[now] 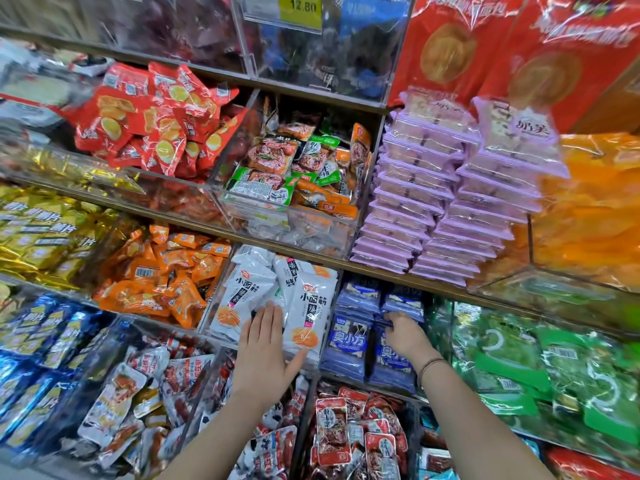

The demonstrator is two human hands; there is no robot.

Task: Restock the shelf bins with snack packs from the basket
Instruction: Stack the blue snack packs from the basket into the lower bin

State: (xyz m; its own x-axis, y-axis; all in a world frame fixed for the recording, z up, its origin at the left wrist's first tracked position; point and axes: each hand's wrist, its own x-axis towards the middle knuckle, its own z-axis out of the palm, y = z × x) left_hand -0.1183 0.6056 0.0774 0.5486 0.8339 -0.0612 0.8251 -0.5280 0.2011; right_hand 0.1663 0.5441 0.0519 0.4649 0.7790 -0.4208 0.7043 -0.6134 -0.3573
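My left hand [265, 348] lies flat and open, fingers spread, against the white snack packs [304, 306] in a clear bin [221, 299] on the middle shelf. My right hand [403, 336] reaches into the neighbouring bin of blue-purple snack packs [349, 336], with its fingers curled on the top edge of one blue-purple pack [403, 303]. A thin bracelet sits on my right wrist. No basket is in view.
Shelves hold clear bins: orange packs [162, 278] to the left, green packs [512, 368] to the right, red-and-white packs [349, 431] below, pink stacked packs [433, 216] and mixed green-orange packs [294, 174] above. A wooden shelf edge [381, 271] runs just above my hands.
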